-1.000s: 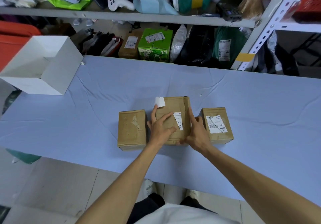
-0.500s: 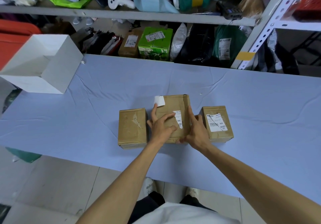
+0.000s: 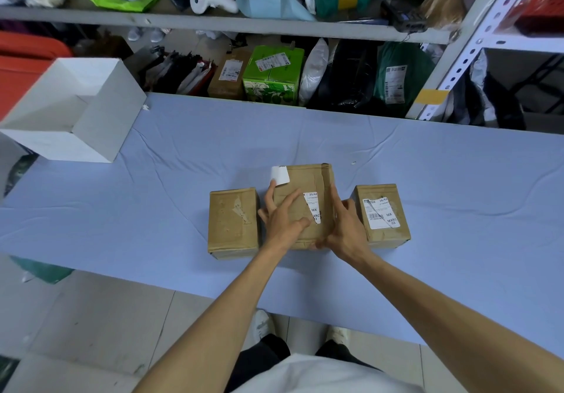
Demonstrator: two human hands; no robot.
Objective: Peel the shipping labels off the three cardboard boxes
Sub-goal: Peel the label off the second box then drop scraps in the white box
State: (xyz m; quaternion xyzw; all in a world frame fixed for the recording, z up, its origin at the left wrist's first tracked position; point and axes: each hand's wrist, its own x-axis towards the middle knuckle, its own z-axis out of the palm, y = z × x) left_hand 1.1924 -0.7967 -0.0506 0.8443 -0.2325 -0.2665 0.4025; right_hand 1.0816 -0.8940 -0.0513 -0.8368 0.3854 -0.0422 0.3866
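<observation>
Boxes (image 3: 233, 221) rest on a blue-clothed table (image 3: 457, 194) before cluttered shelves (image 3: 244, 25).

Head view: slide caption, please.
Left hand on middle box, label half-peeled; right hand braces its side; left box stripped, right box labelled.
</observation>
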